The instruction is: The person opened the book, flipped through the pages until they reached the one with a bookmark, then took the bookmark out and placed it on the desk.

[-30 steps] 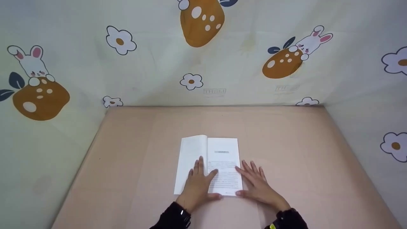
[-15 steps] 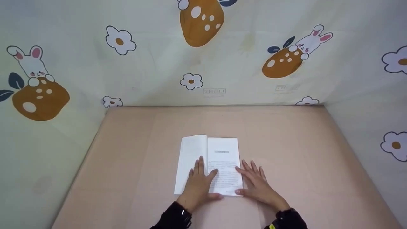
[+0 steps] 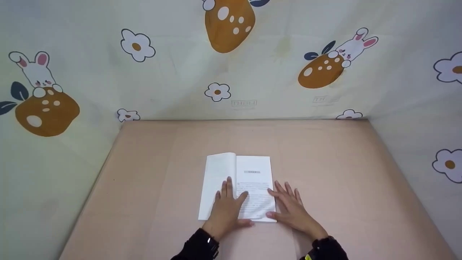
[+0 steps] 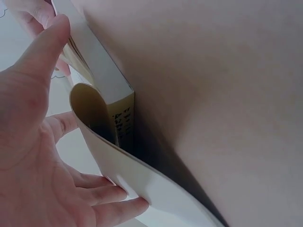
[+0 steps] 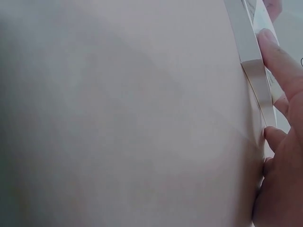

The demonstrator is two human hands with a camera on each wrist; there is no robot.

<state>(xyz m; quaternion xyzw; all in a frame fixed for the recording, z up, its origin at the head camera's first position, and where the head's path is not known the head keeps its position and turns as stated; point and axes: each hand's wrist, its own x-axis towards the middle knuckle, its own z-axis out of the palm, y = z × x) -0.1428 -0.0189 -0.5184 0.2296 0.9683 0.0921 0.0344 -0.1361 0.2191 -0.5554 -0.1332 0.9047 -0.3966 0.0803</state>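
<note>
A thick paperback book [image 3: 252, 167] lies open on the table, with a printed page [image 3: 255, 196] on its right side. My left hand [image 3: 224, 211] rests flat across the opened left side [image 3: 218, 168] near the fold, fingers spread. In the left wrist view, its fingertips press the turned-back cover [image 4: 142, 172], which bows away from the spine [image 4: 124, 118]. At the book's lower right corner, my right hand [image 3: 294, 213] has its thumb on the page, whose lower part buckles. Its fingers are spread along the right edge, and the right wrist view shows the thumb [image 5: 279, 56] over the book's side [image 5: 258, 80].
Around the book spreads the pinkish-beige tabletop [image 3: 317, 151]. Pale cloth walls [image 3: 173, 72] printed with rabbits, brown fruit and flowers enclose it at the back and both sides.
The right thumb has slid slightly inward, and the lower right of the printed page has lifted into a curl. My left hand has stayed almost still.
</note>
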